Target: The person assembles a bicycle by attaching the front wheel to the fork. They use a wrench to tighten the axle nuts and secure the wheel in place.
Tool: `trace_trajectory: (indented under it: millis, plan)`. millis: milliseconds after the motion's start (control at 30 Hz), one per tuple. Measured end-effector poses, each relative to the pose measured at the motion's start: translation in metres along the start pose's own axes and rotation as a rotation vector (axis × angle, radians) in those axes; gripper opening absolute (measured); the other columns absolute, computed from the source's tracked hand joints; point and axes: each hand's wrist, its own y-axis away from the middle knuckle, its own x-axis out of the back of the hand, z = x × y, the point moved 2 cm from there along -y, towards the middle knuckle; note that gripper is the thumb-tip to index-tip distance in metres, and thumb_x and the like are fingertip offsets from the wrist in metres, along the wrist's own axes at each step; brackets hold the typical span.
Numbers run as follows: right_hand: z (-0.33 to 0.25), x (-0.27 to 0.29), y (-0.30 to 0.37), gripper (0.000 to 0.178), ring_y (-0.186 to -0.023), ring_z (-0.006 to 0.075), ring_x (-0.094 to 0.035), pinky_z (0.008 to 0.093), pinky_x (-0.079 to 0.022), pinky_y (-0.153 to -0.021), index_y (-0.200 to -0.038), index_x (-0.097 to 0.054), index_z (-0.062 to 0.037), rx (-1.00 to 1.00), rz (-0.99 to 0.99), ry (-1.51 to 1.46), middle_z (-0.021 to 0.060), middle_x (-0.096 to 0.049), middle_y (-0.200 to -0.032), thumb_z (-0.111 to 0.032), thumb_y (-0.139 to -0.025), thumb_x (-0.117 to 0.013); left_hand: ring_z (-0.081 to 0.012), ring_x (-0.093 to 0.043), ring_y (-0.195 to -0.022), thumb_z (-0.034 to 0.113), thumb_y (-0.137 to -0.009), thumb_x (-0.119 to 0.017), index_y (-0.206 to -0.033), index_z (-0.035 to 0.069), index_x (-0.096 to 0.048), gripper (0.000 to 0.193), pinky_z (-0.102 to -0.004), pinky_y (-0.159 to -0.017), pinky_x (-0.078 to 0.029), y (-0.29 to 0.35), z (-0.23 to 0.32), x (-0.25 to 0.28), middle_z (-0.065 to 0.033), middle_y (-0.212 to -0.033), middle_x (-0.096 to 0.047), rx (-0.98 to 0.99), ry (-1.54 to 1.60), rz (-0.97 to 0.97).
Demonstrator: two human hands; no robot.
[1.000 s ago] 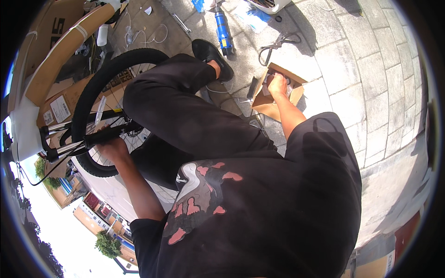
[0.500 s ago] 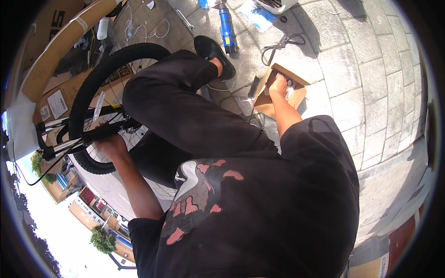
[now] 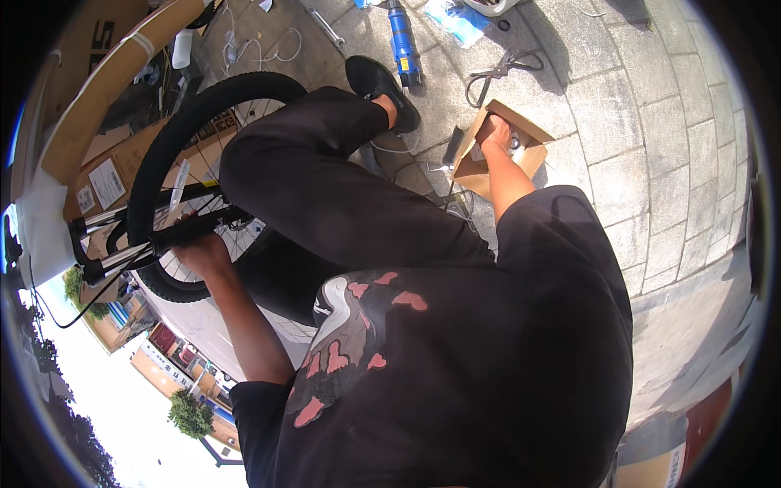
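Note:
My left hand is closed round the black lower leg of a bicycle suspension fork. The fork carries a wheel with a knobbly black tyre, which stands by my left leg. On my right, my right hand reaches down into a small open cardboard box on the paving. Its fingers are hidden inside the box, so what they touch does not show. A small round part lies in the box beside the hand.
Scissors with black handles lie beyond the box. Further off are a blue cylindrical tool, a wrench and a blue-and-clear plastic bag. Large cardboard stands at the left, behind the wheel.
The whole view has shifted slightly. My left hand keeps its hold on the fork, and my right hand stays inside the box.

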Motion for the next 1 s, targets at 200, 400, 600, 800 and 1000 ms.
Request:
trace_trajectory:
  millis: [200,400,600,800,1000]
  plan:
    - [-0.004,0.006,0.003,0.04,-0.117,0.0471,-0.064,0.0517,-0.051,-0.098,-0.109,-0.073,-0.011,0.112,-0.055,0.134,0.0238,-0.071,-0.122,-0.043,-0.096,-0.053,-0.0338,-0.067,-0.112,0.029,-0.107,-0.045,-0.123,0.0,-0.061,0.037,-0.0476,-0.11,-0.045,0.002,0.001,-0.006,-0.0194,-0.114,-0.07,-0.026,0.017,0.005]
    - [-0.062,0.066,0.058,0.031,-0.117,0.0475,-0.066,0.0517,-0.052,-0.1,-0.106,-0.07,0.001,-0.015,-0.145,0.243,0.0297,-0.071,-0.118,-0.023,-0.09,-0.062,-0.0322,-0.067,-0.111,0.03,-0.11,-0.046,-0.127,0.001,-0.062,0.038,-0.0453,-0.11,-0.047,0.038,0.003,-0.027,-0.0145,-0.117,-0.07,-0.013,0.002,0.173]
    - [-0.127,0.141,0.175,0.021,-0.065,0.0087,-0.062,0.0256,-0.051,-0.065,-0.091,-0.069,0.0005,0.032,-0.297,-0.38,0.0045,-0.071,-0.073,-0.02,-0.091,-0.076,-0.0314,-0.07,-0.111,0.037,-0.112,-0.043,-0.122,-0.001,-0.062,0.043,-0.0428,-0.088,-0.062,0.1,-0.014,0.043,-0.0151,-0.111,-0.07,0.351,0.548,-0.69]
    - [-0.291,0.202,0.295,0.015,-0.069,0.0038,-0.058,0.0223,-0.048,-0.063,-0.102,-0.068,-0.0011,0.777,-0.634,-0.527,0.0008,-0.065,-0.082,-0.006,-0.092,-0.077,-0.0357,-0.066,-0.124,0.038,-0.114,-0.042,-0.131,-0.003,-0.062,0.049,-0.0482,-0.106,-0.055,0.234,0.023,-0.142,-0.022,-0.132,-0.067,0.692,0.221,-0.584]
    - [-0.32,0.211,0.321,0.026,-0.072,0.0076,-0.066,0.0261,-0.054,-0.065,-0.116,-0.067,-0.0001,0.846,-0.775,-0.604,0.0051,-0.07,-0.086,-0.015,-0.097,-0.078,-0.0363,-0.065,-0.123,0.038,-0.116,-0.034,-0.122,-0.001,-0.063,0.049,-0.0463,-0.095,-0.06,0.228,0.018,-0.142,-0.0189,-0.123,-0.067,0.968,0.664,-0.811]
